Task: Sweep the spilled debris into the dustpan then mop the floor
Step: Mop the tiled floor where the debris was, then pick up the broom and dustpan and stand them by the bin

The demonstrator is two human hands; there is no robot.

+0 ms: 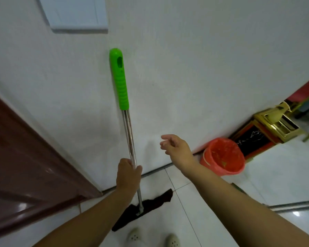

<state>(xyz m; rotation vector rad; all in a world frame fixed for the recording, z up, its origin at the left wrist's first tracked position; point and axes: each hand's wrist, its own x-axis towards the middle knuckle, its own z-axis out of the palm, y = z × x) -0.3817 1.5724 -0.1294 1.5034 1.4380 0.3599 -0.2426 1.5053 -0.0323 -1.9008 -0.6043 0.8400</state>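
At the far left a dark reddish-brown door (25, 175) with a glossy face stands beside the white wall (185, 68), and high on that wall is a pale rectangular panel (75, 13).

Next comes the mop (130, 148), standing nearly upright with its top leaning against the wall. Its grip (119, 79) is bright green plastic, rounded at the tip, with a dark slot near the top and ribbed rings lower down. Below that runs a thin, shiny metal pole down to a flat dark head (143, 209), a long brownish-black cloth pad lying slantwise on the white floor tiles (212, 202), just out from the foot of the wall. The left hand (128, 175) grips the metal pole low down, fingers and thumb wrapped round it. Below, near the bottom edge, two pale perforated shoes (153, 238) point toward the pad.

Further right, the right hand (175, 145) hangs in the air apart from the pole, holding nothing, fingers loosely bent and reaching toward the wall.

Beyond it an orange-red bucket-shaped bin (223, 155) with a matching liner sits on the floor against the wall. Behind it stands a black and gold piece (268, 129), blurred at this edge, perhaps a stand or low cabinet.
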